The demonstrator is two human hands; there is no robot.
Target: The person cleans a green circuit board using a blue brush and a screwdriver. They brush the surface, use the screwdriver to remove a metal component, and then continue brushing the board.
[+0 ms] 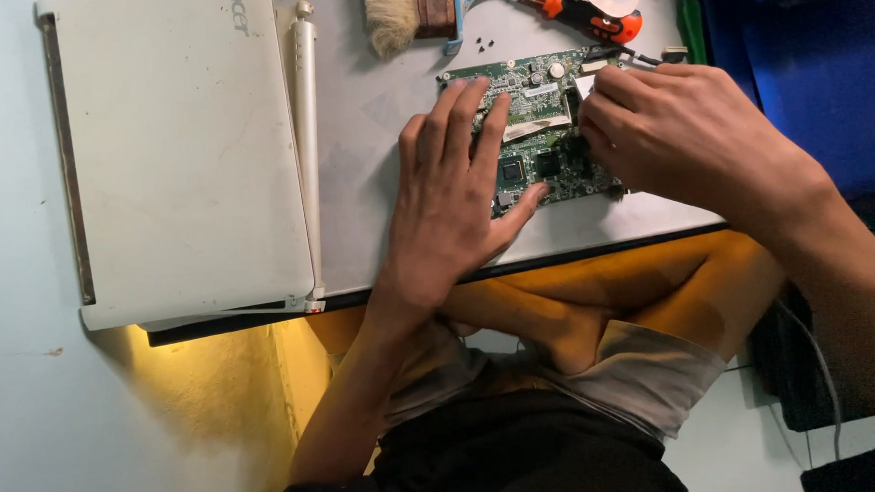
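Sitting cross-legged at a low white table [375,122], the person works on a green circuit board [535,126], the landmark for everything else. Nearest the viewer, the left hand [450,192] lies flat and open on the board's near-left part, fingers spread, thumb along its near edge, pinning it down. The right hand [666,131] is closed at the board's right end, fingertips pinched on a small pale part; what exactly it grips cannot be told. The board lies bare, out of its casing, so disassembly appears well advanced, while work on the board itself seems unfinished. Left of the board rests a white laptop shell [182,148]. Beyond the board lie loose black screws [481,45], a brush [395,15] and an orange-handled screwdriver [584,13].
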